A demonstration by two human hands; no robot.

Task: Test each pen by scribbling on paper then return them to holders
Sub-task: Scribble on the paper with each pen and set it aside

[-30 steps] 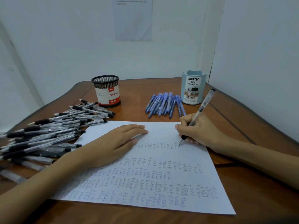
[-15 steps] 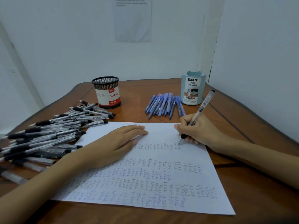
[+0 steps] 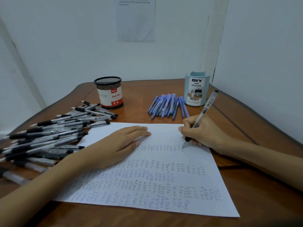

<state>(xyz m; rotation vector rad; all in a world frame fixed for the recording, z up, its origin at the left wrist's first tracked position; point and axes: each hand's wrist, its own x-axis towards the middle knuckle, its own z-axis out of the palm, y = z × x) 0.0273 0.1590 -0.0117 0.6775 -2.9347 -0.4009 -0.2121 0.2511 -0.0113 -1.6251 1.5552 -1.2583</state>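
A white sheet of paper (image 3: 164,190) covered with rows of small "test" scribbles lies on the wooden table (image 3: 246,202). My left hand (image 3: 118,145) rests flat on the paper's upper left part. My right hand (image 3: 201,133) grips a clear pen with a black grip (image 3: 205,107), its tip touching the paper at the right end of the top row. A black mesh holder labelled "Ball Pens" (image 3: 109,92) and a pale blue desk organizer (image 3: 196,89) stand at the back.
Several clear black-grip pens (image 3: 49,133) lie in a heap at the left. Several blue pens (image 3: 167,106) lie beside the blue organizer. White walls close in behind and at the right. A printed sheet (image 3: 136,18) hangs on the back wall.
The pen tip has made small strokes at the right end of the top row. My left hand has stayed still on the paper.
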